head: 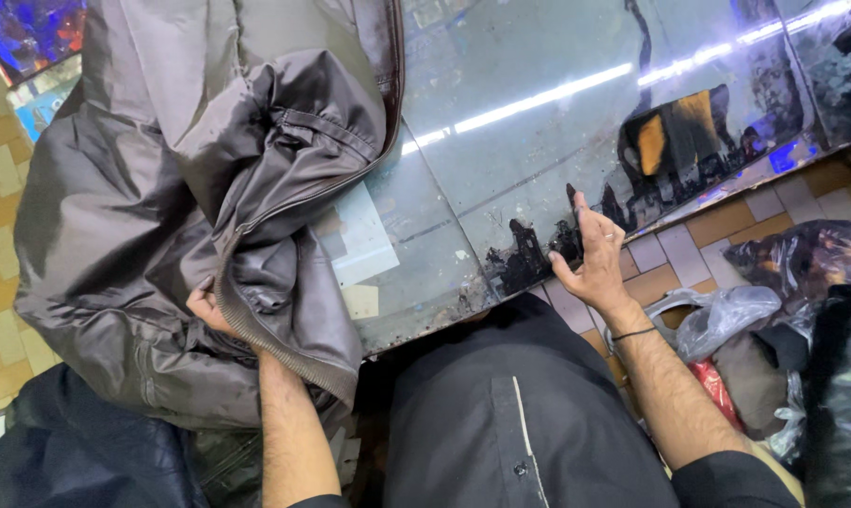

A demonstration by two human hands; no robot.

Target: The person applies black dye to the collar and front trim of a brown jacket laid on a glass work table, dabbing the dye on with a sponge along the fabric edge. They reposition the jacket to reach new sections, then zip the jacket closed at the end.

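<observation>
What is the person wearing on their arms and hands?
Both forearms are bare, with dark sleeves pushed up near the elbows. The right hand has a ring on one finger and a thin dark band around the wrist. The left hand shows nothing worn.

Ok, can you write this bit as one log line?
left hand: gripping jacket hem | right hand: open, resting on glass counter edge | bags: on floor at right

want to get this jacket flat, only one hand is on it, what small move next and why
Probably bring the right hand across to the jacket. It rests open on the glass counter edge, apart from the garment, while the left hand alone grips the ribbed hem. The jacket lies bunched, partly hanging off the counter, so a second grip would likely help spread it.
</observation>
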